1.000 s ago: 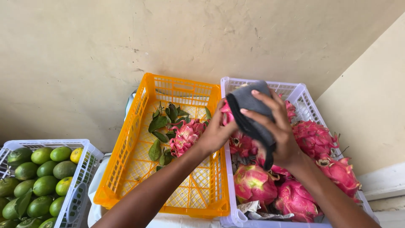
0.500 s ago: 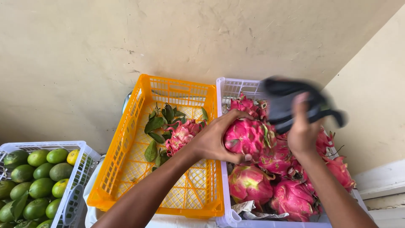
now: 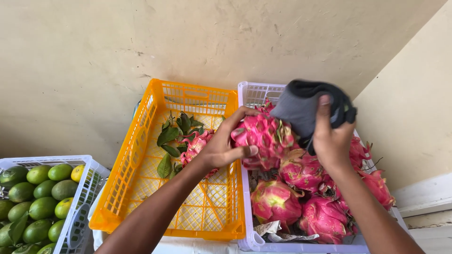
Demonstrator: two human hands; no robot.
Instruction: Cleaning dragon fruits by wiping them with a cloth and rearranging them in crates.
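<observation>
Hands (image 3: 221, 150) hold dragon fruit (image 3: 263, 136) and cloth (image 3: 301, 108).

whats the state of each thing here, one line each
left hand: gripping a dragon fruit, lifted over the white crate
right hand: holding a dark cloth against that fruit
orange crate: nearly empty, one fruit and leaves
white crate: full of dragon fruit
left crate: full of green citrus
</observation>
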